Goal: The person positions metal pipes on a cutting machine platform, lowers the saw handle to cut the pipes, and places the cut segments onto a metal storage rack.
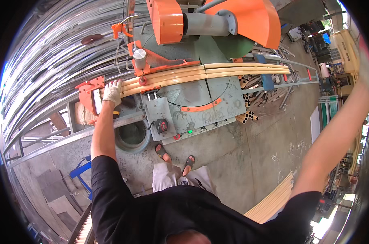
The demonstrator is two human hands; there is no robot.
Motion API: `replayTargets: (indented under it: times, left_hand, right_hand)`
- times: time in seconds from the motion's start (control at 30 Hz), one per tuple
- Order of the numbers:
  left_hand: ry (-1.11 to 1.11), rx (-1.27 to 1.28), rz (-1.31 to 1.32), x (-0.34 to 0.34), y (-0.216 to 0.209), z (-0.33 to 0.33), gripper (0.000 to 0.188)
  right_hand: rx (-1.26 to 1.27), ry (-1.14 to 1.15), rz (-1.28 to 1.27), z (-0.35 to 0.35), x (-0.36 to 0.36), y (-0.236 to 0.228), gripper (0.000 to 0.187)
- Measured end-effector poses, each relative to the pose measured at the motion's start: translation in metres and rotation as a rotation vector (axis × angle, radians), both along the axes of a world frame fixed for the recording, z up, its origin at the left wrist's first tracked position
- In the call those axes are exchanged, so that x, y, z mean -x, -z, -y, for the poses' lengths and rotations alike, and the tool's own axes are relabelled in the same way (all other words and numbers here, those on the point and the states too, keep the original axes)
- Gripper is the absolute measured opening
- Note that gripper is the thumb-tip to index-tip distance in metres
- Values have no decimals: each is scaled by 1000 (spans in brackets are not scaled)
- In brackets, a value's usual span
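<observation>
A few long tan tubes (168, 76) lie side by side across the grey table of a cut-off saw, with a thin gap across them at the table's slot. My left hand (112, 92), in a pale glove, is closed over the tubes' left ends beside an orange end stop (91, 94). Over the table hangs the saw's orange head (168, 22), and part of a green guard or disc (232, 46) shows under it. Far off to the right, my raised right hand (368, 67) is gloved, smeared by motion and partly cut off by the picture's rim.
A tape measure (162, 125) rests on the grey box at the table's front. Cut tube pieces (245, 117) are stacked right of the table. Metal bars (54, 57) fill the rack at left. More tan tubes (270, 199) lie low on the right. A round tub (131, 136) stands below.
</observation>
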State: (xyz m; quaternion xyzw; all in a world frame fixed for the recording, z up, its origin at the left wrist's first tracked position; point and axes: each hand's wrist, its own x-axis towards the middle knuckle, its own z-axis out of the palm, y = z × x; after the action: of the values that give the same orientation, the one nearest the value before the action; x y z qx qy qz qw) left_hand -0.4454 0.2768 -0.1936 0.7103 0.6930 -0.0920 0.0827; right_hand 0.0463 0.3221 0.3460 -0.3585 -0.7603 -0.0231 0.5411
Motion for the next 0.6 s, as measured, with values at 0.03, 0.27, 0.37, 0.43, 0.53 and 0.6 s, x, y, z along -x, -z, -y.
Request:
replayTargets:
  times: [0.03,0.27,0.37,0.43,0.53,0.6]
  left_hand:
    - [8,-10,22,6,2,-2,95]
    - [59,21,133,15,10,-10,97]
    - [83,2,178,12,-1,-17,91]
    - [81,19,196,19,-3,-11,90]
    - [80,20,164,24,0,-9,93]
    - [100,22,181,23,0,-11,93]
  right_hand:
    - [127,89,91,17,-4,31,37]
    - [1583,408,814,141,-39,434,31]
    - [1505,599,614,185,-35,567,39]
    - [1466,726,551,192,-13,600,38]
    - [1512,736,668,185,-6,614,41]
    - [1556,734,647,185,-10,620,41]
